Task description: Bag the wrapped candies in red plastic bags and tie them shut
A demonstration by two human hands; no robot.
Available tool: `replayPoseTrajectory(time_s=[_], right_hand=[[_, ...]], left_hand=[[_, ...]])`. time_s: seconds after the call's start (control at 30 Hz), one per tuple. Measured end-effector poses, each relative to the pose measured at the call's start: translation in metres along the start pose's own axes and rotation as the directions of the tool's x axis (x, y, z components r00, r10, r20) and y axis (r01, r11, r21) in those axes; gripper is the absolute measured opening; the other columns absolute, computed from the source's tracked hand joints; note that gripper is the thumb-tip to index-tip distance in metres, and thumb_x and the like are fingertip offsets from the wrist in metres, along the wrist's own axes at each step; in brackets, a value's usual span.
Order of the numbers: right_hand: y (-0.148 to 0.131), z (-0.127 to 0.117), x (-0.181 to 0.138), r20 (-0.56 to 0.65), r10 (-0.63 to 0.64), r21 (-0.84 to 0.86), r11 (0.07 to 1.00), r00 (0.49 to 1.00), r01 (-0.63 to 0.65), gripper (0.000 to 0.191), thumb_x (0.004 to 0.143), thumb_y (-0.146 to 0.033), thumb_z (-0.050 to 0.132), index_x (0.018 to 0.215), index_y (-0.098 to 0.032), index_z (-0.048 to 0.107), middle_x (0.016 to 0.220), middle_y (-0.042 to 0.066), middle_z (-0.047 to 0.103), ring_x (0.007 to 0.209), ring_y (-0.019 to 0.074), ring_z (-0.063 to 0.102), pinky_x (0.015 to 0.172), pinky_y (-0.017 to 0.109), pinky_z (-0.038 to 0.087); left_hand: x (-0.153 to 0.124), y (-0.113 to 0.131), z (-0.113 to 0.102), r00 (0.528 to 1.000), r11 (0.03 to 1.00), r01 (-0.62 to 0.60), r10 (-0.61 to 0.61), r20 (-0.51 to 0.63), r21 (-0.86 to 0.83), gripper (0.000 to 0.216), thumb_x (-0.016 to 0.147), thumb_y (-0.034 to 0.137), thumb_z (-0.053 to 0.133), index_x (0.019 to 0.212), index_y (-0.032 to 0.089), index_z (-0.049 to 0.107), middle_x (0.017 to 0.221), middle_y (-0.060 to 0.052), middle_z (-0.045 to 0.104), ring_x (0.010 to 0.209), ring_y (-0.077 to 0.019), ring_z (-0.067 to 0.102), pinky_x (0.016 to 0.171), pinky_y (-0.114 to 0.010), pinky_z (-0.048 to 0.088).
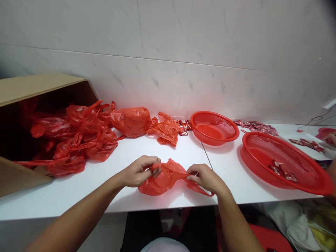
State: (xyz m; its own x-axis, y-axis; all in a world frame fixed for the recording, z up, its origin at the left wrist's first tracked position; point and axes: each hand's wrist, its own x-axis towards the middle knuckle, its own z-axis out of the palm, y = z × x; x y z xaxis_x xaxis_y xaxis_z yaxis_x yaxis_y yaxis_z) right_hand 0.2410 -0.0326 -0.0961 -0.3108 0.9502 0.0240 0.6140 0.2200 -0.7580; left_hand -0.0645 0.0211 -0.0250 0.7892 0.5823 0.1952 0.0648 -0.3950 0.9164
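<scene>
Between my two hands a thin red plastic bag (163, 179) is stretched just over the front of the white table. My left hand (143, 170) pinches the bag at its left side, fingers curled round the film. On the other side my right hand (203, 176) grips a twisted part of it, and a loose handle loop dangles below toward the table edge. Whether anything is inside the bag I cannot tell.
A cardboard box (44, 85) on its side spills knotted red bags (78, 134) at left. Behind lie a filled red bag (131, 120) and a crumpled one (168, 127). Two red baskets (214, 136) (252, 168) stand right, the nearer holding small packets (283, 170). Another person's hand (331, 139) shows far right.
</scene>
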Motion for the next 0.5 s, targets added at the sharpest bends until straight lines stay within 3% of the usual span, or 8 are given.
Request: replayPoseTrajectory(time_s=[0.07,0.17,0.27,0.37,0.43,0.5], right_hand=[[0.001,-0.007,-0.003,0.052,0.037,0.164,0.985,0.998,-0.045,0.01,0.089,-0.029,0.07,0.089,-0.022,0.077,0.078,0.001,0.075,0.069,0.0173,0.067,0.067,0.028,0.05],[-0.007,-0.017,-0.006,-0.058,0.04,0.201,0.979,0.998,-0.027,0.019,0.089,-0.038,0.072,0.083,-0.02,0.075,0.071,0.0,0.071,0.063,0.0146,0.061,0.062,0.026,0.045],[-0.019,-0.018,-0.006,-0.253,0.031,0.123,0.992,0.967,0.0,0.025,0.093,-0.041,0.066,0.079,-0.021,0.071,0.07,-0.001,0.068,0.063,0.0142,0.058,0.062,0.026,0.042],[-0.03,-0.016,-0.006,-0.405,0.053,0.058,0.998,0.913,-0.032,0.028,0.097,-0.043,0.061,0.08,-0.022,0.068,0.072,-0.001,0.068,0.064,0.0149,0.058,0.065,0.027,0.043],[-0.037,-0.015,-0.006,-0.486,0.065,-0.042,0.994,0.872,-0.097,0.026,0.097,-0.041,0.06,0.08,-0.022,0.067,0.073,0.0,0.07,0.065,0.016,0.06,0.066,0.028,0.042],[-0.042,-0.017,-0.005,-0.542,0.068,-0.16,0.97,0.837,-0.182,0.024,0.097,-0.036,0.06,0.079,-0.022,0.067,0.075,0.002,0.071,0.067,0.0178,0.061,0.068,0.029,0.04]], left_hand=[[-0.009,0.017,-0.01,0.997,0.996,0.05,-0.053,0.047,0.068,0.012,0.095,0.024,0.049,0.092,0.02,0.06,0.078,-0.004,0.066,0.067,-0.017,0.057,0.065,-0.03,0.047],[-0.007,0.035,-0.012,0.98,0.921,0.023,-0.098,0.172,0.39,0.031,0.104,0.032,0.04,0.099,0.019,0.067,0.089,-0.005,0.072,0.076,-0.0183,0.063,0.076,-0.03,0.048],[0.009,0.029,-0.001,0.988,0.67,0.037,-0.138,0.076,0.741,0.049,0.108,0.037,0.035,0.081,0.019,0.072,0.092,-0.007,0.076,0.079,-0.02,0.068,0.077,-0.032,0.046],[0.026,0.008,0.014,0.989,0.349,0.11,-0.127,-0.069,0.931,0.038,0.1,0.029,0.051,0.07,0.017,0.072,0.088,-0.011,0.076,0.074,-0.0221,0.067,0.073,-0.035,0.043],[0.034,-0.007,0.021,0.991,0.191,0.06,-0.126,-0.036,0.98,0.019,0.086,0.013,0.062,0.07,0.015,0.072,0.084,-0.014,0.075,0.078,-0.0259,0.067,0.077,-0.039,0.043],[0.041,-0.019,0.024,0.988,0.118,-0.017,-0.148,0.034,0.993,0.014,0.074,0.004,0.066,0.078,0.014,0.074,0.085,-0.015,0.074,0.087,-0.0305,0.067,0.088,-0.045,0.043]])
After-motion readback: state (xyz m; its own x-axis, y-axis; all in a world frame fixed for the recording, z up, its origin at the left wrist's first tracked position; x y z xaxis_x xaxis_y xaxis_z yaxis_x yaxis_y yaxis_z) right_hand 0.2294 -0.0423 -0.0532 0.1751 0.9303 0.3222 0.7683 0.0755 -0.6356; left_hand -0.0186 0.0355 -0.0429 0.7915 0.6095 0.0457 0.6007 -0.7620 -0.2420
